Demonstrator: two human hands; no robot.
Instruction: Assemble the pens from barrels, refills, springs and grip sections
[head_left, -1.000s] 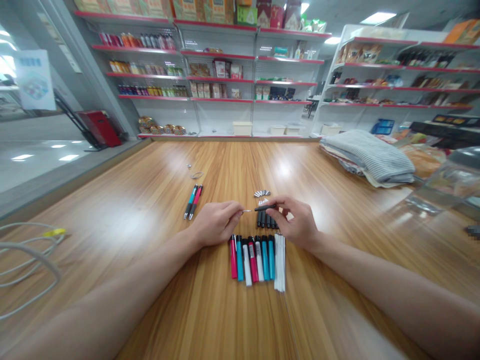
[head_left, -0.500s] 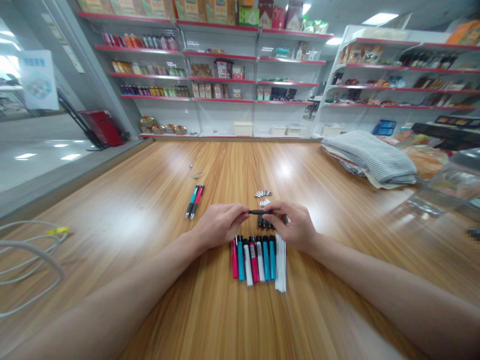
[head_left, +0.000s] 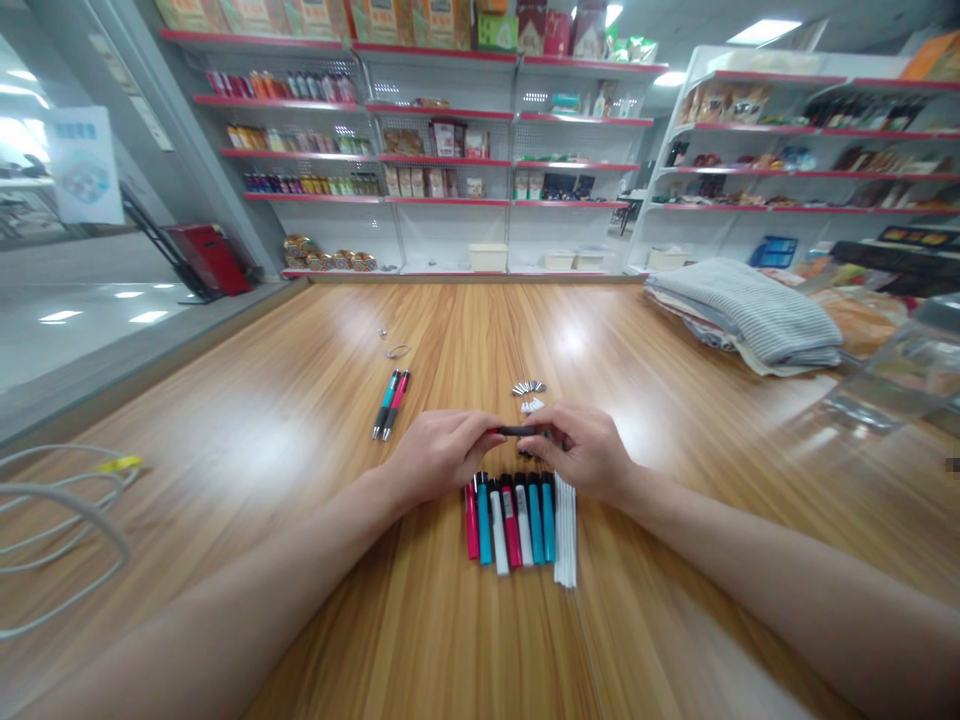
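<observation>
Between my fingertips, held level, is a slim black pen grip [head_left: 517,431]. My left hand [head_left: 446,447] pinches its left end and my right hand [head_left: 583,447] its right end; the fingers hide whatever else is joined there. Just below lies a row of red, blue and white pen barrels [head_left: 512,530] with black tops. White refill tubes [head_left: 565,535] lie at the row's right end. Beyond my hands are silvery pen tips [head_left: 529,387] and small white parts [head_left: 532,406]. Black pieces [head_left: 526,452] are partly covered by my right hand.
Two whole pens [head_left: 391,405], blue and red, lie left of my hands, with a thin ring [head_left: 398,351] behind them. A white cable [head_left: 90,510] coils at far left. Folded cloths [head_left: 742,310] and a clear container [head_left: 892,370] stand right. Stocked shelves [head_left: 442,160] line the back.
The black pen grip has dropped slightly toward me. My right fingers have shifted on it and curl more, covering more of the black pieces underneath. The laid-out parts stay put.
</observation>
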